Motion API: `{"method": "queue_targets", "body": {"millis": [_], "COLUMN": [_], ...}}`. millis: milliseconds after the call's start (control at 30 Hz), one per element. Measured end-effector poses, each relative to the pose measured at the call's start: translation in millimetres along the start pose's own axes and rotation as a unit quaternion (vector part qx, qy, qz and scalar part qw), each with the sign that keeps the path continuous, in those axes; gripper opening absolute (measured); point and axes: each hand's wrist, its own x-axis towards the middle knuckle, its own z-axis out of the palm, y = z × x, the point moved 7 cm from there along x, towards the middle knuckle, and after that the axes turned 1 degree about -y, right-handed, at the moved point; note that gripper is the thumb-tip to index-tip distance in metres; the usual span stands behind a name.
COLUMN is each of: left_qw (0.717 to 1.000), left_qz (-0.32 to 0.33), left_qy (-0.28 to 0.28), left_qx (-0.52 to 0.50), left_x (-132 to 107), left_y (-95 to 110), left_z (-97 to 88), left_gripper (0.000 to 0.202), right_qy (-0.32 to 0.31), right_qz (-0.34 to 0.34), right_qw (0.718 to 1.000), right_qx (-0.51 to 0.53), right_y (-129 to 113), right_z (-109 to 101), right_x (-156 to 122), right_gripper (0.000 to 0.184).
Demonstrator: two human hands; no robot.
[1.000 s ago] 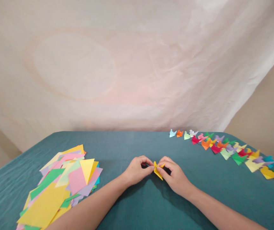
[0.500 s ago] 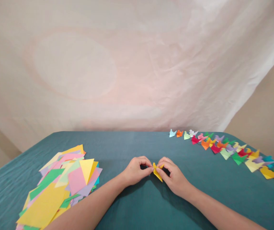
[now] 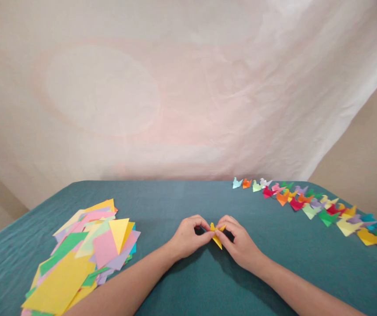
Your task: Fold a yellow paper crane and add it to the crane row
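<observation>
A small folded yellow paper figure (image 3: 217, 239) is held just above the teal tablecloth (image 3: 182, 199) near the middle. My left hand (image 3: 188, 237) pinches its left side with thumb and fingers closed. My right hand (image 3: 239, 241) pinches its right side the same way. The two hands nearly touch, and their fingers hide most of the paper; only a pointed lower tip and small upper flaps show.
A loose pile of coloured paper squares (image 3: 83, 254) lies at the left front. A long row of several small folded paper figures (image 3: 310, 204) in many colours runs along the right side toward the back. A pale cloth backdrop (image 3: 175, 87) hangs behind the table.
My hands have closed in slightly on the yellow figure, which has dropped a little between the fingers. Nothing else moved.
</observation>
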Motion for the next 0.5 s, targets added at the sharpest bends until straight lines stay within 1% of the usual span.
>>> {"method": "queue_targets", "body": {"millis": [367, 500], "left_qw": [1.0, 1.0], "left_qz": [0.01, 0.023], "left_qy": [0.0, -0.002], "left_qx": [-0.011, -0.001], "left_x": [-0.1, -0.8], "left_y": [-0.1, 3.3], "left_z": [-0.8, -0.7], "left_gripper": [0.009, 0.009], "right_qy": [0.0, 0.0], "right_qz": [-0.003, -0.001], "right_qw": [1.0, 1.0], "right_qx": [-0.012, -0.019], "right_y": [-0.6, 0.1], "right_z": [-0.8, -0.4], "right_x": [-0.3, -0.5], "right_gripper": [0.013, 0.011]}}
